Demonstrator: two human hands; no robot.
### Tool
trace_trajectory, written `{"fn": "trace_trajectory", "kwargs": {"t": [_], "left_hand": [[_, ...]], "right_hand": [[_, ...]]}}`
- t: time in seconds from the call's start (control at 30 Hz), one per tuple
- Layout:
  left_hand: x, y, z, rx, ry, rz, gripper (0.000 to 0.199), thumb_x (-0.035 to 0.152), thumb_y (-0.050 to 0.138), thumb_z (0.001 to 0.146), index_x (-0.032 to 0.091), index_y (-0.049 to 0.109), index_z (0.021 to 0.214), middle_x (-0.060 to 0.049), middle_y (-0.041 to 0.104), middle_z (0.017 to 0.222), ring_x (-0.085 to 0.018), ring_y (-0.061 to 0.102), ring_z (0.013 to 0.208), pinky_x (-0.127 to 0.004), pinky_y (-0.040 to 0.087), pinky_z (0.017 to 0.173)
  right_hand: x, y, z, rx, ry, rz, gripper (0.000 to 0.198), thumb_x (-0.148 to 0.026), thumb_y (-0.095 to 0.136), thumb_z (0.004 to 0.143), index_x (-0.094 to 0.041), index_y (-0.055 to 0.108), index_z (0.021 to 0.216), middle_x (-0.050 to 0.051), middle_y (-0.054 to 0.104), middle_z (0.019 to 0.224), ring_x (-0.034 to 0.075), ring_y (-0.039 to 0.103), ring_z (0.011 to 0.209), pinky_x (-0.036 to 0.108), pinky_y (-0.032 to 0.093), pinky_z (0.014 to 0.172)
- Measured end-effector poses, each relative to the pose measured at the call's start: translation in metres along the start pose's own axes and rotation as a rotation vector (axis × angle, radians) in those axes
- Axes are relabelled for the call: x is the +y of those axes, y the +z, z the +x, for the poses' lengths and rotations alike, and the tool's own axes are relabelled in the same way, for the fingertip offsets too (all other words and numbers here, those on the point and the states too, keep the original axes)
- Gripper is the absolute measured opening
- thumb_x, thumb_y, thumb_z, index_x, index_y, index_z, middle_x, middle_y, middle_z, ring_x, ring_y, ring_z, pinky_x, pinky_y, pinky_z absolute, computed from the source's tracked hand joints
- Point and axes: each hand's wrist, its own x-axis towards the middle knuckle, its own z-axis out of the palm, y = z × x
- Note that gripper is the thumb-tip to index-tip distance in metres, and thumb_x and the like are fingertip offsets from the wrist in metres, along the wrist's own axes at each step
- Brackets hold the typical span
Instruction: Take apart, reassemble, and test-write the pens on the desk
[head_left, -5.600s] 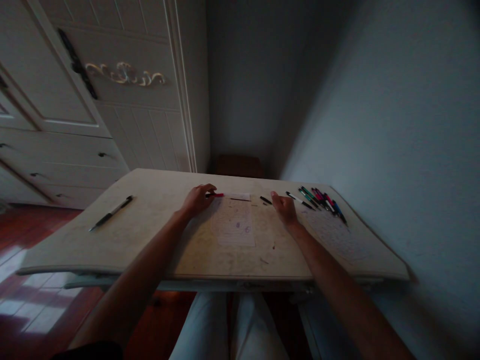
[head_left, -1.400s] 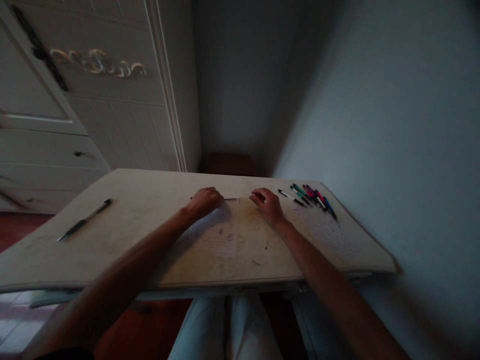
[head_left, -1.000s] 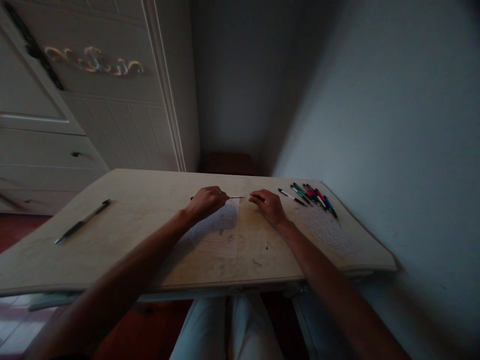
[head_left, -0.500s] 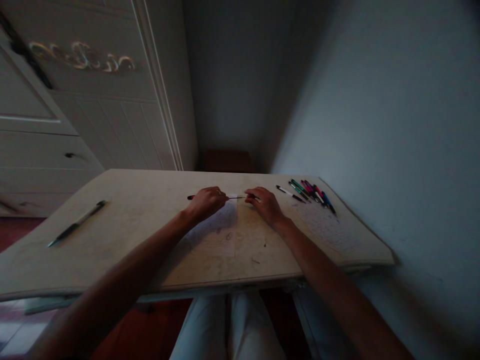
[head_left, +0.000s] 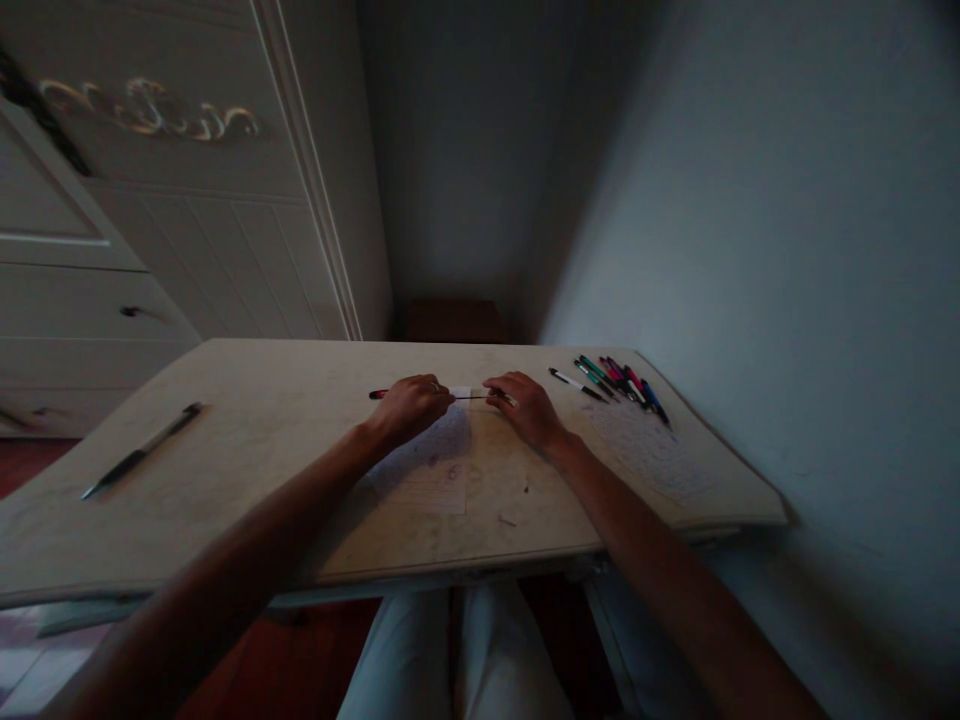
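My left hand point(head_left: 411, 408) is closed over a pen, whose red and dark end point(head_left: 378, 394) sticks out on its left side. From its fingertips a thin dark rod point(head_left: 470, 398), like a pen refill, runs across to my right hand point(head_left: 531, 408). My right fingers are pinched around the rod's other end, beside a small light piece that I cannot make out clearly. Beneath my left hand and wrist lies a sheet of paper point(head_left: 439, 485) with handwriting on it.
Several coloured pens point(head_left: 626, 382) lie in a group at the table's point(head_left: 270, 400) back right, with a white and black pen point(head_left: 576, 384) beside them. Under them is another written sheet point(head_left: 652, 455). A larger pen point(head_left: 142, 450) rests at left. Small bits point(head_left: 507, 521) lie near the front edge.
The view has shifted slightly, so the table's things sit a little further left. Both hands keep nearly the same pose, with the thin rod still between them.
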Motion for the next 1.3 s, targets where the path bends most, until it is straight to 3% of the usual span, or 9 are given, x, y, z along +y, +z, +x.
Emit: {"fn": "trace_trajectory", "kwargs": {"t": [0.17,0.4,1.0,1.13,1.3], "left_hand": [[0.001,-0.002,0.0,-0.017,0.015,0.028,0.023,0.017,0.051,0.094,0.017,0.074,0.092,-0.006,0.074,0.088,-0.018,0.066,0.083,-0.027,0.051,0.071],[0.001,-0.003,0.0,0.001,0.032,0.051,0.023,0.016,0.052,0.093,0.017,0.074,0.088,-0.006,0.074,0.084,-0.017,0.066,0.08,-0.026,0.051,0.068],[0.012,-0.002,0.002,0.11,0.102,-0.01,0.025,0.02,0.049,0.097,0.017,0.074,0.096,-0.006,0.075,0.087,-0.015,0.066,0.079,-0.025,0.051,0.071],[0.01,0.004,0.001,0.188,0.029,-0.11,0.025,0.024,0.049,0.098,0.018,0.074,0.096,-0.006,0.074,0.083,-0.015,0.067,0.077,-0.024,0.05,0.068],[0.002,0.008,-0.001,0.327,-0.226,-0.272,0.025,0.03,0.058,0.095,0.019,0.071,0.113,-0.006,0.077,0.087,-0.016,0.069,0.072,-0.027,0.052,0.07]], "right_hand": [[-0.001,0.0,0.0,-0.006,-0.026,0.002,0.017,-0.022,0.066,0.089,-0.022,0.072,0.104,0.007,0.071,0.09,0.022,0.064,0.089,0.037,0.05,0.084],[0.002,-0.002,-0.001,0.024,0.01,-0.011,0.018,-0.021,0.066,0.088,-0.023,0.072,0.105,0.006,0.07,0.089,0.022,0.064,0.087,0.037,0.051,0.083],[-0.003,0.01,0.001,-0.021,-0.105,-0.017,0.016,-0.032,0.06,0.094,-0.022,0.072,0.101,0.007,0.072,0.092,0.022,0.063,0.087,0.035,0.049,0.081],[-0.005,0.008,0.002,-0.029,-0.102,-0.063,0.013,-0.023,0.059,0.094,-0.022,0.071,0.09,0.006,0.071,0.085,0.021,0.061,0.082,0.035,0.046,0.079],[-0.003,0.001,0.004,0.078,0.005,-0.091,0.016,-0.013,0.055,0.09,-0.02,0.067,0.082,0.006,0.066,0.081,0.022,0.058,0.082,0.035,0.044,0.077]]}}
